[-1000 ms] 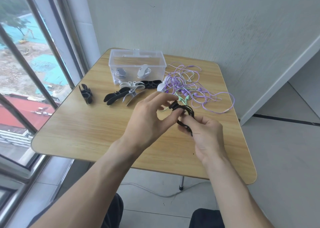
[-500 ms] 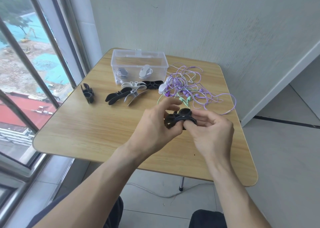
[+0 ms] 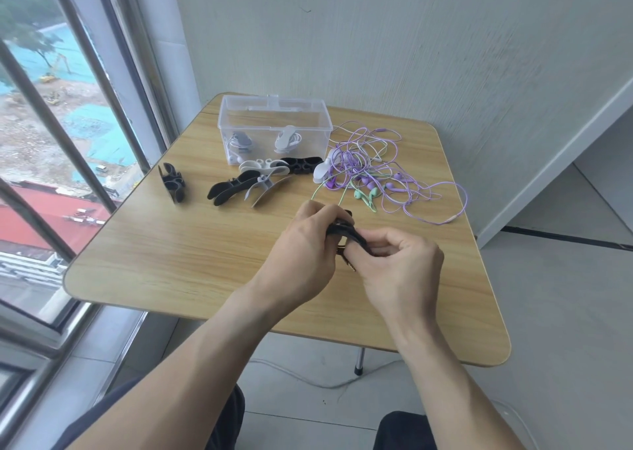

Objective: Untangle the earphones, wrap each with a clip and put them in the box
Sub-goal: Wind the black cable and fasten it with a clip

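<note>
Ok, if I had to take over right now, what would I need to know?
Left hand and right hand: both grip one black clip with a black earphone wound in it, above the table.
Box: open, two wrapped earphones inside.
Spare clips: lying in front of the box.
Tangle of purple and green earphones: right of the box, not sorted.
Left: finish this clip, box it, then untangle and clip the rest.

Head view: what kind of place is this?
Probably a corner of an upper-floor room, not a workshop: a small wooden folding table against a plain wall, a tall window looking down on a construction site, and a tiled floor.
</note>
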A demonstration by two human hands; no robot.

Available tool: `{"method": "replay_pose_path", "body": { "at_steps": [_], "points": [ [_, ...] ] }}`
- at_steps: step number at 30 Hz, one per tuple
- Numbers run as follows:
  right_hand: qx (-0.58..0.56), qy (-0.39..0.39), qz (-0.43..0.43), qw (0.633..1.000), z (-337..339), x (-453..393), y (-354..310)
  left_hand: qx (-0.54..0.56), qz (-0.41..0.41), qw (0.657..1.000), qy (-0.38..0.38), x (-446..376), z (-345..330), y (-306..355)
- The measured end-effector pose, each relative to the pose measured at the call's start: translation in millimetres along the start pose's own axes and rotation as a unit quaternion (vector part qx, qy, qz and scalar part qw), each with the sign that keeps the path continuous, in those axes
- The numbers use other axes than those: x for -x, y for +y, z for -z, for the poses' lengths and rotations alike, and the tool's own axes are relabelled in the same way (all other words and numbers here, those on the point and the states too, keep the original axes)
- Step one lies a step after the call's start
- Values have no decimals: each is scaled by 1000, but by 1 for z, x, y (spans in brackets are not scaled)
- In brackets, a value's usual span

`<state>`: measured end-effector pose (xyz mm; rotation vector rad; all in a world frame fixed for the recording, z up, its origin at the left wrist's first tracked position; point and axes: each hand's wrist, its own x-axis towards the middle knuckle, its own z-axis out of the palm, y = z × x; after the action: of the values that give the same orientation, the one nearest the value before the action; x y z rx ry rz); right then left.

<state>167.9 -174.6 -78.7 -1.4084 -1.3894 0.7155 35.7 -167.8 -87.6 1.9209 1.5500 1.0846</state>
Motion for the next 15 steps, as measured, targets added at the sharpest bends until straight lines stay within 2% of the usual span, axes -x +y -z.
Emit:
{"method": "replay_pose_path", "body": {
  "at_steps": [3, 6, 9, 15],
  "points": [
    [0, -41, 4, 999, 2, -3, 1, 2, 43, 998, -35, -2, 4, 0],
    [15, -119, 5, 993, 9, -10, 2, -6, 84, 993, -77, -4, 11, -2],
    [25, -162, -8, 986, 16, -17, 6, -24, 91, 989, -116, -5, 14, -4],
    [-12, -192, -26, 981, 18, -25, 13, -18, 94, 991, -92, -3, 13, 0]
  ]
}}
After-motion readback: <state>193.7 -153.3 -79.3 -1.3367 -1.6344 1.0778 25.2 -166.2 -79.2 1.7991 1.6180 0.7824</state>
